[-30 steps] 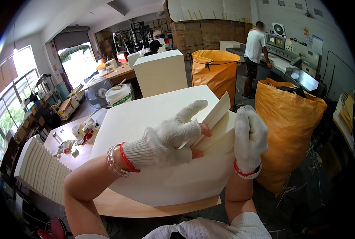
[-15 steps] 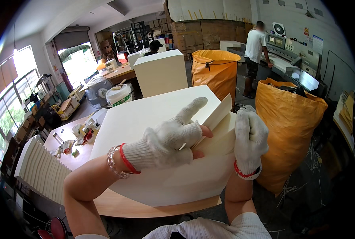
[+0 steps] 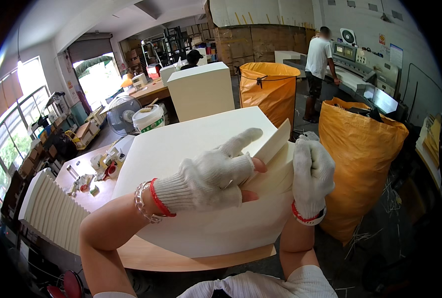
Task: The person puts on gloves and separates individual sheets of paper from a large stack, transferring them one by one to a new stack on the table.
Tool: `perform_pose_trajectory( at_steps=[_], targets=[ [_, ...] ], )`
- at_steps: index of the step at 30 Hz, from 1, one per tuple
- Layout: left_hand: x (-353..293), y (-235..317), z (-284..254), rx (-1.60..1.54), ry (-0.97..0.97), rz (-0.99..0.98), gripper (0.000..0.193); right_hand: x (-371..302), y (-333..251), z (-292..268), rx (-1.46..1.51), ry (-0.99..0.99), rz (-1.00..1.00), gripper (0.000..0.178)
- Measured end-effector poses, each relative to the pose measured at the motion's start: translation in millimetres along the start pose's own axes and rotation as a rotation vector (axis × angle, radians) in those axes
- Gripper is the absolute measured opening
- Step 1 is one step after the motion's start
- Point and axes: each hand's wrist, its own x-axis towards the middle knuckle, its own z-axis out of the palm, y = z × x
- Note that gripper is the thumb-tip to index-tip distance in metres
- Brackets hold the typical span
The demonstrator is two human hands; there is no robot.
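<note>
A large stack of white paper sheets (image 3: 181, 139) lies before me, its right corner lifted and fanned apart. My left hand (image 3: 206, 174), in a white knitted glove with bare fingertips, rests across the stack. One finger stretches forward while the bare fingertips pinch the raised sheets (image 3: 275, 144) near the corner. My right hand (image 3: 313, 169), also gloved, is closed in a fist on the right edge of the paper. Its fingertips are hidden.
A wooden board (image 3: 196, 258) lies beneath the stack. Two orange sacks (image 3: 360, 164) stand at right and ahead. At left are a fanned paper pile (image 3: 52, 213), a cluttered table (image 3: 82, 171), a fan (image 3: 121, 115) and a white bucket (image 3: 148, 118). A person (image 3: 318, 59) works at a machine.
My left hand's outstretched finger has dipped slightly, and the raised sheets have shifted a little. My right hand keeps nearly the same place and stays closed.
</note>
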Motion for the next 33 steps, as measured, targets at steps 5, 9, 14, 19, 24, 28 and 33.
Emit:
perform_pose_trajectory(
  at_steps=[5, 9, 14, 19, 24, 28, 33],
  targets=[
    [-1, -1, 0, 0.032, 0.013, -0.030, 0.041, -1, -2, -2, -0.007, -0.021, 0.000, 0.011],
    [-2, -14, 8, -0.021, 0.096, 0.102, 0.040, -3, -6, 3, 0.099, 0.086, -0.008, 0.015],
    [2, -2, -2, 0.005, -0.042, 0.016, 0.038, 1, -6, -1, 0.059, -0.028, 0.101, 0.018],
    [-2, -2, 1, -0.034, 0.011, -0.003, 0.039, 1, -5, -2, 0.048, -0.029, 0.090, 0.016],
    [-4, -13, 7, -0.033, 0.062, 0.055, 0.050, 0, -6, 0, 0.094, 0.008, 0.099, 0.017],
    [-1, -2, 1, 0.011, 0.012, 0.056, 0.058, 1, -8, -1, 0.114, -0.016, 0.111, 0.020],
    [2, -4, -1, 0.053, -0.055, 0.072, 0.044, 0, -3, -1, 0.092, -0.015, 0.099, 0.020]
  ],
)
